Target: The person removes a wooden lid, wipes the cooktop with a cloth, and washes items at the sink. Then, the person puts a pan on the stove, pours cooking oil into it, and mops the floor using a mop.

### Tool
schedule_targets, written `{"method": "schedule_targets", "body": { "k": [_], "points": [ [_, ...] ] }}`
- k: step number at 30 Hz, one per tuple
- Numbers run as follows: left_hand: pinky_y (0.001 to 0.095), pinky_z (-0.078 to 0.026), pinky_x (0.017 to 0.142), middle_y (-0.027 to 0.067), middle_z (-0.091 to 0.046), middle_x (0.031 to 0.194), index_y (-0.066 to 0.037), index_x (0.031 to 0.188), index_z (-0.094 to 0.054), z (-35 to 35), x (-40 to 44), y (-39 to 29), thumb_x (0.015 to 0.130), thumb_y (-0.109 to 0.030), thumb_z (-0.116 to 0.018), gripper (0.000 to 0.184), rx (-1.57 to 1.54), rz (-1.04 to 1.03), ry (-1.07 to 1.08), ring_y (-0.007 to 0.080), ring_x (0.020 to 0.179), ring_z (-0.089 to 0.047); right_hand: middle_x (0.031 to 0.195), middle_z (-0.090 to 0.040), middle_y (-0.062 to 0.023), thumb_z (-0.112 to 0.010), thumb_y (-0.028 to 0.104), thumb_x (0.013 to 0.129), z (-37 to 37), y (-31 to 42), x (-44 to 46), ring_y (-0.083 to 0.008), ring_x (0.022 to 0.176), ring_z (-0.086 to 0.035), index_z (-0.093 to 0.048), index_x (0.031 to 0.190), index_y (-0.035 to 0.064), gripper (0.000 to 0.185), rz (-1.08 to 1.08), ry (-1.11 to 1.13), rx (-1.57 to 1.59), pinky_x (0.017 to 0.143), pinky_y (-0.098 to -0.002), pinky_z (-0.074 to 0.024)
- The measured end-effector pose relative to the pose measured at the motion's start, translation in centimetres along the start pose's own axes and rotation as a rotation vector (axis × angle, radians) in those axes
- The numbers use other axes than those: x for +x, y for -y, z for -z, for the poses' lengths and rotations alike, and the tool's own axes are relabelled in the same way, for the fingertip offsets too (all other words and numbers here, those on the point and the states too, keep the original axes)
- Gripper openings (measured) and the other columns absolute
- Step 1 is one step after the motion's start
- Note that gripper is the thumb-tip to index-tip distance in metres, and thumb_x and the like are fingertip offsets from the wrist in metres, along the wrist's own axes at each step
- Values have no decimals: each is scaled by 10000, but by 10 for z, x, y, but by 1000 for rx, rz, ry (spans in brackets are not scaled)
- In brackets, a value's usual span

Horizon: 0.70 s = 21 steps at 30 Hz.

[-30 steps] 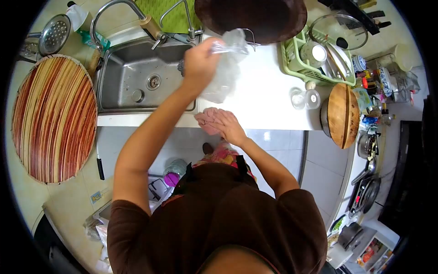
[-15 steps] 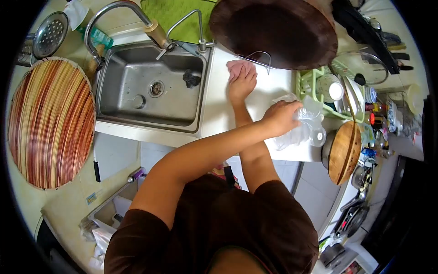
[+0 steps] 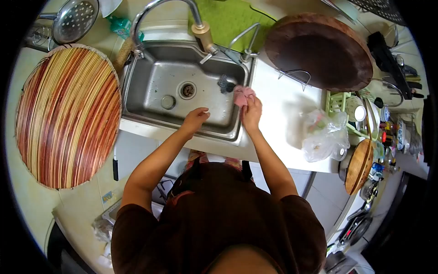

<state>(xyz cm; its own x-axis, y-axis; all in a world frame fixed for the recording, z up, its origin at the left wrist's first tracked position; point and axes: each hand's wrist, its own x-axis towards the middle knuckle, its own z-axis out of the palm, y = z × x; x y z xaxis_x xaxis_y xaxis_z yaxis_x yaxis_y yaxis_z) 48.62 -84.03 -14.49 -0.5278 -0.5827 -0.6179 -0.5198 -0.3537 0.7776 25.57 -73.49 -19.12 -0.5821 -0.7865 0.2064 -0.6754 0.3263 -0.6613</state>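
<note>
My right hand [image 3: 252, 113] grips a crumpled pink cloth [image 3: 243, 95] over the right rim of the steel sink [image 3: 150, 98]. Over the sink's front edge, my left hand [image 3: 196, 120] is open and holds nothing, its fingers pointing to the right. A dark scouring pad [image 3: 225, 84] lies in the basin just left of the cloth. Near the drain [image 3: 187, 90] sits a small round strainer lid [image 3: 168, 102]. On the white counter to the right rests a clear plastic bag [image 3: 325, 136], apart from both hands.
A curved faucet [image 3: 201, 28] reaches over the sink. At left stands a large striped round lid [image 3: 68, 118]. A green cutting board [image 3: 223, 20] and a big dark round board [image 3: 319, 50] lean at the back. A green dish rack [image 3: 337, 101] holds bowls at right.
My left hand has let go of the plastic bag and moved left over the sink. My right hand has drawn the pink cloth from the counter to the sink's right rim.
</note>
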Motion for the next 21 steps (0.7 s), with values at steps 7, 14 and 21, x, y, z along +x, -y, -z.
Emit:
{"method": "schedule_targets", "body": {
  "k": [7,14,21],
  "points": [
    [318,-436,897,48,-559,1197,-127,1333,-442,83,11,-30,912,-431,-545,529,-686,28,118,180,1007,-563,1372,-392,-243,-561,125,831,-101,145,16,-364,1245,-418,-477,1293,15,483,-42,351,601,1032,-358,-354],
    [361,-382,1030,41,-548,1265,-105,1308,-455,176,58,-10,941,-385,-513,465,-1041,-127,226,209,1176,-517,1472,-291,-165,-606,136,826,-92,211,84,-316,1358,-294,-390,1375,31,599,231,139,-192,1095,-380,-280],
    [356,-355,1046,55,-519,1300,-93,1329,-426,201,43,-31,947,-393,-500,492,-1086,-74,118,205,1211,-482,1554,-116,-89,-382,205,938,-120,134,103,-238,1429,-132,-355,1404,20,502,426,330,-816,1133,-384,-205]
  ]
}}
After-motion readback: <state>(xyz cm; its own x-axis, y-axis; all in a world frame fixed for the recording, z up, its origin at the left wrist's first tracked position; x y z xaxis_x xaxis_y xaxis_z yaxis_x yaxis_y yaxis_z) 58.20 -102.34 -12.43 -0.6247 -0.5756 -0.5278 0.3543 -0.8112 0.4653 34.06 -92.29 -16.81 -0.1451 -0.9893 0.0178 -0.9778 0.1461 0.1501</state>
